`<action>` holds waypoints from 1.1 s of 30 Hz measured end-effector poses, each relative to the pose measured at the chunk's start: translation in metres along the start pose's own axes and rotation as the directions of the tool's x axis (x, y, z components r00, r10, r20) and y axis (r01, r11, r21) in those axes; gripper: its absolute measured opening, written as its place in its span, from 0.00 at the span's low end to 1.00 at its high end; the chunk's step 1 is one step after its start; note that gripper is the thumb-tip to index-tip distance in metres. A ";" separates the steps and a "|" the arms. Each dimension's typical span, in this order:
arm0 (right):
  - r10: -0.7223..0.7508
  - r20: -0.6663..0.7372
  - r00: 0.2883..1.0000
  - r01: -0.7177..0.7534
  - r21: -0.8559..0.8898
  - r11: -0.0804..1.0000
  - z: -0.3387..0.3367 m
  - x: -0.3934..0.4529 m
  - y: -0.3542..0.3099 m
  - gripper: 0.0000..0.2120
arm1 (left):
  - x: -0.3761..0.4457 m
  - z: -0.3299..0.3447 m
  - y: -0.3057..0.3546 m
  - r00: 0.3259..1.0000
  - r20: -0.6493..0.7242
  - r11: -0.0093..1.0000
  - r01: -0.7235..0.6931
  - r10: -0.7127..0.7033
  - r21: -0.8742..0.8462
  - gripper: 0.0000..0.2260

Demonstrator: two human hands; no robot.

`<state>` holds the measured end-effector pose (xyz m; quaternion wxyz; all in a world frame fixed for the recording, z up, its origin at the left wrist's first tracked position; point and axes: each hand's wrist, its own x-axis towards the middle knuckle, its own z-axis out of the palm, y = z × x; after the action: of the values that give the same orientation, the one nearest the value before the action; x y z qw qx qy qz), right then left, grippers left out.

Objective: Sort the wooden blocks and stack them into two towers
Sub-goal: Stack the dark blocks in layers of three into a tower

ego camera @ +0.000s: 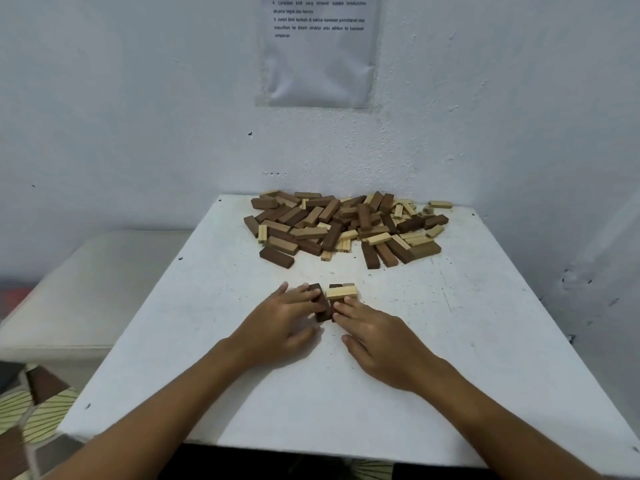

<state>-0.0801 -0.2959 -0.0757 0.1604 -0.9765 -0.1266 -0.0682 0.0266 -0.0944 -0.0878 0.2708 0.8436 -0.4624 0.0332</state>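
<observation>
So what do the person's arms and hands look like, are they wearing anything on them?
Both forearms are bare as far as the frame shows: no sleeves, gloves, watch or bracelets. No rings are visible on the left hand or the right hand.

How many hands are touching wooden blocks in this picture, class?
2. The left hand grips a dark block at the table's middle. The right hand touches the small stack beside it, light block on top. Contact under the fingers is partly hidden.
</observation>
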 end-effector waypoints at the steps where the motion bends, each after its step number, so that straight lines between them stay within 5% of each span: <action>1: -0.007 -0.013 1.000 0.007 0.025 1.000 -0.001 -0.006 -0.003 0.22 | -0.006 0.001 0.001 1.000 -0.013 1.000 -0.016 0.015 -0.022 0.21; 5: 0.048 -0.068 0.996 -0.039 0.128 0.991 -0.004 -0.007 -0.005 0.17 | -0.020 0.005 0.006 0.999 -0.040 0.995 -0.013 0.009 -0.101 0.17; 15: 0.271 0.036 0.962 -0.260 0.426 0.867 -0.019 0.032 0.013 0.29 | -0.021 0.000 0.022 0.985 -0.091 0.977 0.129 -0.145 -0.169 0.22; 21: 0.249 0.161 0.955 -0.287 0.288 0.914 -0.017 0.016 0.015 0.37 | -0.008 -0.006 0.026 0.973 0.093 0.970 0.221 -0.212 -0.100 0.34; 33: 0.250 0.136 0.959 -0.284 0.416 0.864 -0.010 -0.001 0.009 0.45 | -0.003 -0.001 0.018 0.948 0.196 0.934 0.289 -0.249 -0.211 0.50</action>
<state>-0.0796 -0.3078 -0.0696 0.3752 -0.9266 -0.0084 0.0224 0.0108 -0.0988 -0.0800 0.3320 0.8605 -0.3639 -0.1301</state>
